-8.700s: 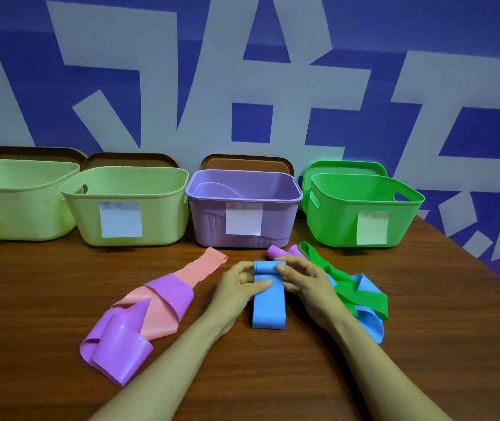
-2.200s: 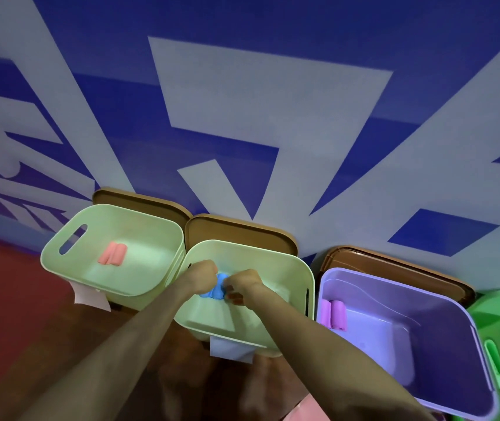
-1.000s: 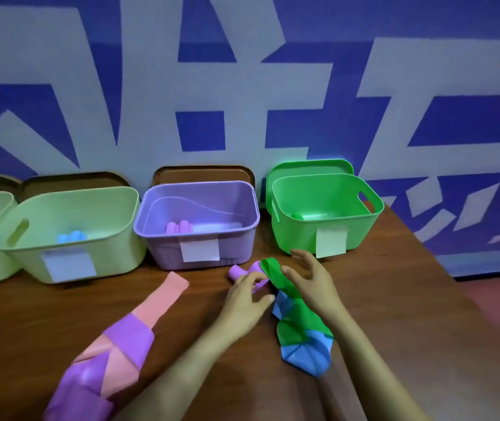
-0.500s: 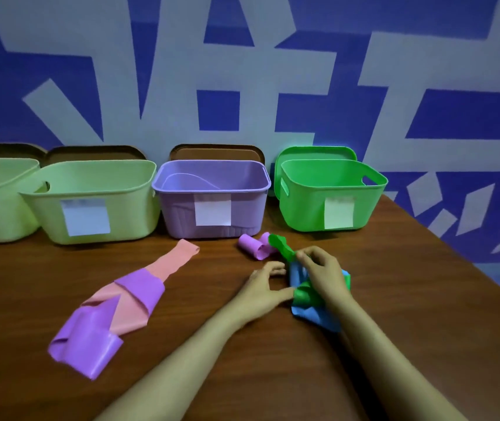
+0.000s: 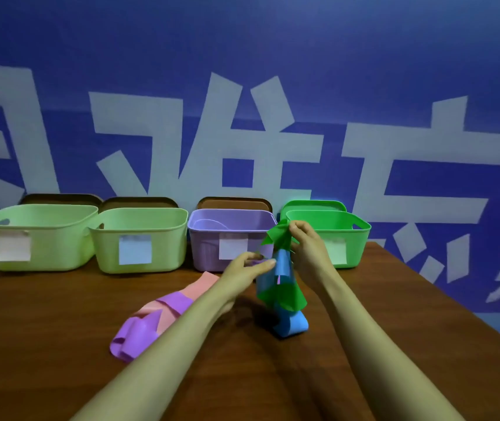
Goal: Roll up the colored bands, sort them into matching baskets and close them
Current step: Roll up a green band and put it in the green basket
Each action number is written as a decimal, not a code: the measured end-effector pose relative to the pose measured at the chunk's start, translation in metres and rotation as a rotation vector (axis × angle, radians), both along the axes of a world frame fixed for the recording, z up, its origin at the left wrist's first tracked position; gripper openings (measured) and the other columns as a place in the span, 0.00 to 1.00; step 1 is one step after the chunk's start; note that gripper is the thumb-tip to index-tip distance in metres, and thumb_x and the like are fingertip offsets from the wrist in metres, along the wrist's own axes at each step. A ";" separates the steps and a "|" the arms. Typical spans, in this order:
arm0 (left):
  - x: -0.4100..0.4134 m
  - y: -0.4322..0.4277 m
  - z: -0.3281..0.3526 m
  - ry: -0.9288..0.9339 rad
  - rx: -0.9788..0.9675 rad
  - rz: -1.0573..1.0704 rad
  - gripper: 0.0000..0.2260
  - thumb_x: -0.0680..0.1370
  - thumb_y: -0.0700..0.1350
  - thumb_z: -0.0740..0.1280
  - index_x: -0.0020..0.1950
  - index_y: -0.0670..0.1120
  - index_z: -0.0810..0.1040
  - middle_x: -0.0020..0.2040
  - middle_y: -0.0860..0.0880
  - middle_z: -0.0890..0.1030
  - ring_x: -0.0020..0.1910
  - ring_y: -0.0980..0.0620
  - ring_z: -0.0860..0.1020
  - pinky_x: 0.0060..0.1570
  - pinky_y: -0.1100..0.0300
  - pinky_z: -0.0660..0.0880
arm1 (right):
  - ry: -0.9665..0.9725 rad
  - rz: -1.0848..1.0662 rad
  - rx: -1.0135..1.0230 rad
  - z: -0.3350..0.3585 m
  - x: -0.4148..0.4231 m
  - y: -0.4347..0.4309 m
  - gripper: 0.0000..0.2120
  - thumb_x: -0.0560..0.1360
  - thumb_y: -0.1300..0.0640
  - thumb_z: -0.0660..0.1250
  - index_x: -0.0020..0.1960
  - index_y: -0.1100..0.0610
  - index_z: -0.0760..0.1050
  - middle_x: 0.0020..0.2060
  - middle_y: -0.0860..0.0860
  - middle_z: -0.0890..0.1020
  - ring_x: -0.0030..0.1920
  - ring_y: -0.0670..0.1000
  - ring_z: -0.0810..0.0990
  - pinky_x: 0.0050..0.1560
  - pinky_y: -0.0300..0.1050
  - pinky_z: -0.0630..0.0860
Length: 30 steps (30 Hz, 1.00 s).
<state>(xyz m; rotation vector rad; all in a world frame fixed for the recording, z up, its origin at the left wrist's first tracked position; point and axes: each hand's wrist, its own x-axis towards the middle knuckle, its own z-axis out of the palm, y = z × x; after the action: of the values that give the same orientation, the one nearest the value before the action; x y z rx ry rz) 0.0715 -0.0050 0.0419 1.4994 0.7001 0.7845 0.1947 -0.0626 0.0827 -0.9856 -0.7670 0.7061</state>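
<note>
Wall (image 5: pixel 242 56): deep blue, large pale grey-white block strokes (image 5: pixel 139 141) painted across full width | Counter (image 5: pixel 60 344): dark reddish-brown wood grain, back edge against wall, right edge running off toward lower right | Light: dim, cool bluish cast, soft shadows on wood

One wide-angle head-worn camera faces forward and slightly down across the brown wooden table (image 5: pixel 394 344) to the blue wall with pale lettering (image 5: pixel 242 71). It sits close over the table.
</note>
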 end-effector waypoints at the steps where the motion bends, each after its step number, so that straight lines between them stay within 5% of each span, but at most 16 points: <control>1: -0.001 0.003 -0.001 0.050 0.060 0.014 0.11 0.74 0.47 0.71 0.52 0.45 0.75 0.46 0.52 0.78 0.49 0.55 0.75 0.42 0.66 0.69 | 0.037 0.004 0.036 0.006 0.000 0.002 0.10 0.81 0.63 0.57 0.41 0.57 0.70 0.34 0.52 0.78 0.34 0.49 0.78 0.37 0.40 0.75; 4: -0.005 0.010 0.005 0.003 -0.014 -0.029 0.16 0.72 0.51 0.74 0.48 0.45 0.71 0.47 0.49 0.77 0.47 0.53 0.75 0.45 0.63 0.71 | 0.127 0.034 0.109 0.017 -0.004 0.010 0.10 0.80 0.63 0.56 0.41 0.58 0.71 0.33 0.54 0.79 0.35 0.51 0.78 0.40 0.44 0.76; 7: 0.001 0.018 0.011 -0.160 -0.186 -0.112 0.24 0.70 0.45 0.76 0.59 0.46 0.67 0.54 0.46 0.80 0.51 0.50 0.80 0.48 0.59 0.76 | 0.090 0.057 0.096 0.021 -0.010 0.020 0.10 0.79 0.64 0.55 0.43 0.60 0.72 0.29 0.53 0.80 0.30 0.51 0.78 0.32 0.40 0.77; 9: 0.003 0.024 0.015 -0.092 -0.040 -0.091 0.19 0.72 0.38 0.73 0.60 0.43 0.71 0.51 0.46 0.80 0.49 0.50 0.80 0.42 0.63 0.76 | 0.083 0.021 0.084 0.025 -0.011 0.029 0.10 0.80 0.65 0.55 0.41 0.58 0.70 0.26 0.50 0.79 0.27 0.48 0.77 0.28 0.37 0.75; 13: 0.001 0.051 0.021 -0.100 0.168 0.027 0.03 0.73 0.37 0.71 0.43 0.43 0.78 0.40 0.48 0.79 0.41 0.53 0.76 0.41 0.65 0.73 | -0.131 -0.144 0.008 0.022 0.000 0.050 0.10 0.81 0.63 0.56 0.41 0.56 0.68 0.31 0.53 0.73 0.26 0.47 0.73 0.29 0.37 0.72; 15: -0.001 0.065 0.027 -0.155 0.174 0.101 0.05 0.74 0.38 0.70 0.41 0.46 0.77 0.38 0.49 0.78 0.38 0.54 0.75 0.37 0.67 0.71 | -0.266 -0.235 -0.047 0.016 0.009 0.058 0.10 0.82 0.61 0.56 0.42 0.55 0.68 0.33 0.51 0.72 0.31 0.46 0.71 0.30 0.35 0.70; 19: -0.001 0.089 0.040 -0.223 0.235 0.251 0.07 0.77 0.39 0.68 0.41 0.49 0.75 0.39 0.48 0.78 0.39 0.51 0.75 0.40 0.62 0.71 | -0.207 -0.208 -0.055 0.012 0.019 0.062 0.09 0.81 0.60 0.57 0.42 0.55 0.68 0.32 0.49 0.70 0.30 0.46 0.70 0.26 0.35 0.70; 22: 0.003 0.090 0.049 -0.230 0.394 0.278 0.09 0.78 0.40 0.66 0.42 0.53 0.74 0.41 0.52 0.78 0.43 0.54 0.75 0.45 0.63 0.70 | -0.363 -0.010 -0.155 0.006 0.022 0.060 0.08 0.78 0.53 0.65 0.49 0.58 0.72 0.39 0.52 0.73 0.37 0.48 0.71 0.31 0.38 0.69; 24: 0.005 0.084 0.056 -0.187 0.541 0.250 0.07 0.78 0.41 0.65 0.43 0.52 0.74 0.42 0.55 0.79 0.43 0.62 0.76 0.46 0.68 0.71 | -0.551 0.155 -0.243 0.003 0.024 0.057 0.12 0.74 0.54 0.71 0.52 0.59 0.75 0.37 0.51 0.75 0.36 0.48 0.72 0.32 0.39 0.69; 26: 0.007 0.082 0.058 -0.086 0.713 0.192 0.02 0.78 0.44 0.67 0.46 0.51 0.77 0.43 0.52 0.81 0.45 0.59 0.79 0.48 0.64 0.74 | -0.698 0.237 -0.263 0.002 0.023 0.054 0.07 0.73 0.57 0.72 0.49 0.56 0.77 0.34 0.47 0.79 0.35 0.43 0.75 0.36 0.38 0.71; 30: 0.006 0.083 0.065 -0.018 0.764 0.114 0.04 0.75 0.46 0.69 0.47 0.49 0.81 0.44 0.52 0.82 0.43 0.51 0.79 0.47 0.56 0.76 | -0.491 0.305 -0.113 0.004 0.022 0.051 0.18 0.72 0.65 0.72 0.60 0.58 0.76 0.53 0.58 0.83 0.52 0.52 0.81 0.55 0.49 0.76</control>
<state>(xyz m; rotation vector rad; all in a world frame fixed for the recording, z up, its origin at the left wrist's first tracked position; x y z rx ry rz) 0.0774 0.0782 0.1070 2.1396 0.4897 1.2367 0.2165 -0.0117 0.0867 -1.1759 -1.3387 0.7850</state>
